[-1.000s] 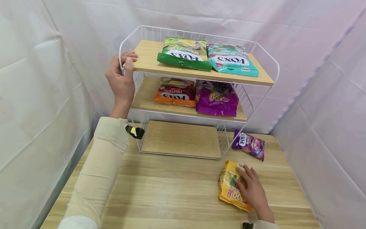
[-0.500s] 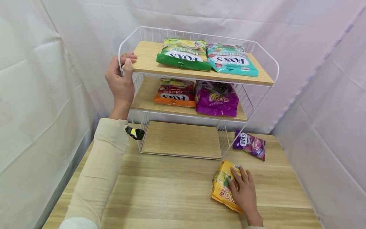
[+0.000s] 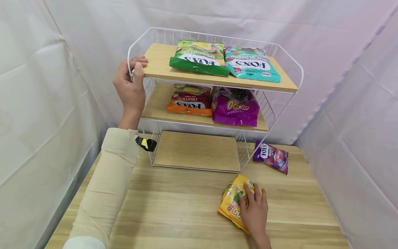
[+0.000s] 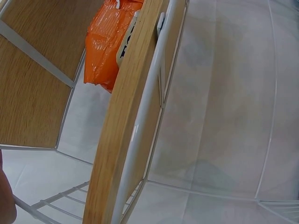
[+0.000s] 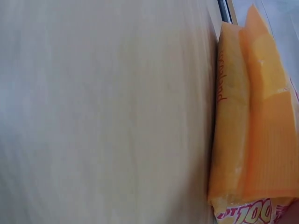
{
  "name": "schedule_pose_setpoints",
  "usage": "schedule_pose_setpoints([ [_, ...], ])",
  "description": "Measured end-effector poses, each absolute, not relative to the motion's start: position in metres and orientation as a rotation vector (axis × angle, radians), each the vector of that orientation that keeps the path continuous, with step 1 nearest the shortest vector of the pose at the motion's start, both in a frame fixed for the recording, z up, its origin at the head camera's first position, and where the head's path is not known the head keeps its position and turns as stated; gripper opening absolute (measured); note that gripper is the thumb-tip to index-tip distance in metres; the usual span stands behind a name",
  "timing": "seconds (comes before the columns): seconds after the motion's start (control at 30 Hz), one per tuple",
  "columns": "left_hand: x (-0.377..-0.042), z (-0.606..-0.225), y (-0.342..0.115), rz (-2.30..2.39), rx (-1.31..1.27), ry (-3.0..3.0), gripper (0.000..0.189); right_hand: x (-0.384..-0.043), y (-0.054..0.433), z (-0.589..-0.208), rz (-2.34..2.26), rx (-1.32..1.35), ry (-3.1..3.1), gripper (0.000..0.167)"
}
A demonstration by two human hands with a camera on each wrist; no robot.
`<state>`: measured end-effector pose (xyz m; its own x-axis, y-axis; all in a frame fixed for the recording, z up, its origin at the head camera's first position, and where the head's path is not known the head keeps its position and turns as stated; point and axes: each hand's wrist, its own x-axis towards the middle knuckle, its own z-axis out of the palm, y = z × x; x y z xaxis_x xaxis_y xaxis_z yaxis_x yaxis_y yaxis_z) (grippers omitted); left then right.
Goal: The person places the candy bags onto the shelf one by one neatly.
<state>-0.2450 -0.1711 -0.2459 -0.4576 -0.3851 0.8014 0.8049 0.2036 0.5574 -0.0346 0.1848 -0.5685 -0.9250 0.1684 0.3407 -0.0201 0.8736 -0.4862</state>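
A three-tier wire rack with wooden shelves (image 3: 158, 64) stands on the table. My left hand (image 3: 130, 86) grips its top tier at the left front corner, fingers over the side wire and thumb at the front edge. In the left wrist view, only a bit of the hand (image 4: 5, 200) shows at the left edge. My right hand (image 3: 255, 211) rests on the right part of a yellow LOT 100 candy bag (image 3: 231, 199), fingers spread and fairly straight over it. The bag lies on the table right of centre; its orange end (image 5: 271, 135) shows in the right wrist view.
On the top shelf lie a green candy bag (image 3: 199, 57) and a teal one (image 3: 252, 64). The middle shelf bears a red-orange bag (image 3: 190, 100) and a purple one (image 3: 235, 107). A smaller purple bag (image 3: 273, 158) lies on the table (image 3: 174, 207) right of the rack.
My right hand has moved left across the table, and the yellow candy bag has slid left with it. The left hand stays on the rack's corner.
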Motion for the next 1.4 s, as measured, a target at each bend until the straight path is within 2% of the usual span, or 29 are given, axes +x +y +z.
schedule_pose_setpoints([
  [0.63, -0.246, -0.245, -0.169, -1.493, -0.435, -1.444, 0.018, -0.035, 0.149, -0.571, 0.675, -0.195, -2.689, 0.047],
  [1.4, -0.246, -0.245, -0.17, -1.515, -0.424, -1.429, 0.015, -0.043, 0.121, -0.569, 0.633, 0.124, -2.686, 0.048],
])
